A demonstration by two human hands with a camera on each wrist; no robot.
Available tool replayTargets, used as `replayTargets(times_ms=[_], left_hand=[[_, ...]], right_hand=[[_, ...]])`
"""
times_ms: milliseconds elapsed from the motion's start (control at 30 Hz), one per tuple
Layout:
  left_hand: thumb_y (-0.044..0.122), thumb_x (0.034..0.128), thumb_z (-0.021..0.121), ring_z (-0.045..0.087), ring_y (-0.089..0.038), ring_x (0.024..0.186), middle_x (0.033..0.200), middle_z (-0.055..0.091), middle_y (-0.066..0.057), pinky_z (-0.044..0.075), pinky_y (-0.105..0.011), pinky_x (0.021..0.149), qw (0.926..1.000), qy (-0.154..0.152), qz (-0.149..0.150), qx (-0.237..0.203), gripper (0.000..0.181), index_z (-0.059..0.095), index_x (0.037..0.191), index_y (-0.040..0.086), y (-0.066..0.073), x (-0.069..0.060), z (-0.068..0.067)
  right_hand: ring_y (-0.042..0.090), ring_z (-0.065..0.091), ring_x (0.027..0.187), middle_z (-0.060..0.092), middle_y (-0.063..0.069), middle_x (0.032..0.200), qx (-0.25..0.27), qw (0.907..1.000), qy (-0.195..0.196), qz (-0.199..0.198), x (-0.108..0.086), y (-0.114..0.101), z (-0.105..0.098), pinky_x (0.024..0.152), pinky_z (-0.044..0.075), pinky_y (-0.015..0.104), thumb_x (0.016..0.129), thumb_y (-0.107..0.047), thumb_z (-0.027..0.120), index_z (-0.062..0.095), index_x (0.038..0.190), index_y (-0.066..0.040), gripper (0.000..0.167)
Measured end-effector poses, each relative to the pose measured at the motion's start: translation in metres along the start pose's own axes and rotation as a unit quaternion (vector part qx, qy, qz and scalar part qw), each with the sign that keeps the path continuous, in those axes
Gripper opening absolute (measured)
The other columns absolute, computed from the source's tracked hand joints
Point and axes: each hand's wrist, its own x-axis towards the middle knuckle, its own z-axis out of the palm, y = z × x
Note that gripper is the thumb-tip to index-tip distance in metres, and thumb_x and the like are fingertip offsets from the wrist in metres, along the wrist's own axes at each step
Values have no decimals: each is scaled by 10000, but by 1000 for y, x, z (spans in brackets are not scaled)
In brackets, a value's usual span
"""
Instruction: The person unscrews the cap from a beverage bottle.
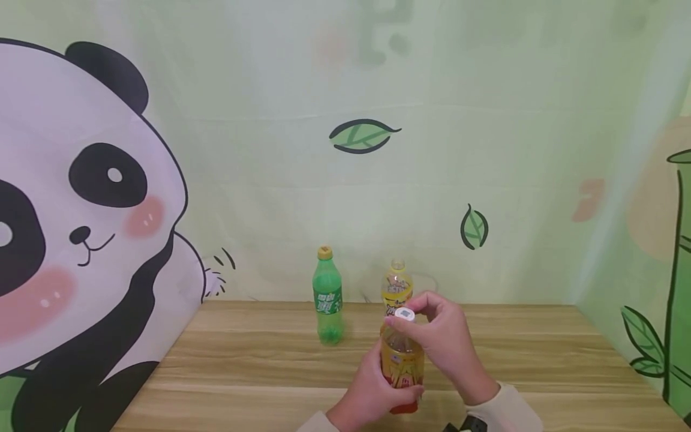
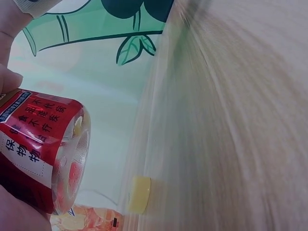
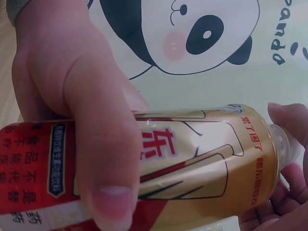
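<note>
My left hand [image 1: 371, 387] grips a gold and red drink bottle [image 1: 403, 367] upright, low on its body, near the front of the table. At the bottle's top, my right hand [image 1: 447, 336] pinches the white cap [image 1: 405, 314] between thumb and fingers. The right wrist view shows the gold label [image 3: 207, 163], with the left thumb [image 3: 108, 159] lying across it. There the right fingers [image 3: 281, 204] are around the clear neck; the cap is hidden. In the left wrist view, the bottle's red lower part [image 2: 41, 144] and ribbed base stick out of the left hand.
A green bottle [image 1: 327, 300] with a yellow cap stands back left on the wooden table [image 1: 243, 354]. Behind the held bottle stands a yellow-labelled bottle [image 1: 397, 285] with no cap on its neck. A loose yellow cap [image 2: 140, 194] lies on the tabletop.
</note>
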Motion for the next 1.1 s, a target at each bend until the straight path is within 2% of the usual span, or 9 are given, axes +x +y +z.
replayTargets(times_ms=[333, 533, 700, 833, 933, 1100], left_hand=[[241, 805, 856, 664, -136, 1065, 1216, 656, 71, 545, -271, 933, 10000, -24, -41, 2, 669, 488, 1355, 329, 1, 0, -1], [244, 813, 856, 662, -139, 1075, 1229, 650, 69, 547, -270, 935, 9999, -133, -47, -48, 681, 473, 1369, 332, 1, 0, -3], [227, 808, 851, 676, -139, 1043, 1201, 661, 52, 559, -273, 918, 9996, -230, 143, -110, 664, 485, 1356, 310, 0, -1, -3], [225, 803, 856, 679, -140, 1036, 1195, 663, 48, 560, -277, 921, 9994, -261, 201, -117, 665, 490, 1352, 309, 0, -1, -3], [230, 808, 856, 673, -140, 1051, 1206, 660, 52, 555, -275, 929, 9994, -297, 147, -112, 667, 488, 1357, 315, 0, -1, -4], [231, 821, 846, 664, -135, 1064, 1211, 653, 64, 548, -266, 930, 9992, -381, 9, -85, 657, 481, 1360, 320, -1, 0, -5]], right_hand=[[194, 659, 1115, 731, 52, 963, 117, 9985, -486, -200, 6, 4, -6, 1031, 494, 415, 768, -242, 909, 692, 903, -50, 320], [211, 669, 1140, 734, 53, 978, 148, 9961, -790, -370, 10, 5, -10, 1041, 488, 375, 783, -212, 896, 699, 907, -40, 289], [212, 695, 1084, 723, 55, 1000, 202, 9930, -1067, -472, 14, 7, -12, 977, 539, 295, 784, -182, 891, 697, 917, -38, 276], [219, 695, 1035, 713, 66, 1017, 309, 9893, -1325, -528, 16, 8, -15, 965, 543, 316, 797, -164, 876, 694, 926, -42, 254], [223, 686, 1011, 712, 51, 1019, 350, 9869, -1495, -502, 18, 10, -18, 956, 542, 340, 809, -157, 863, 692, 937, -48, 240], [182, 670, 917, 716, 27, 993, 429, 9803, -1800, -694, 23, 15, -21, 842, 574, 318, 846, -95, 816, 685, 956, -28, 183]])
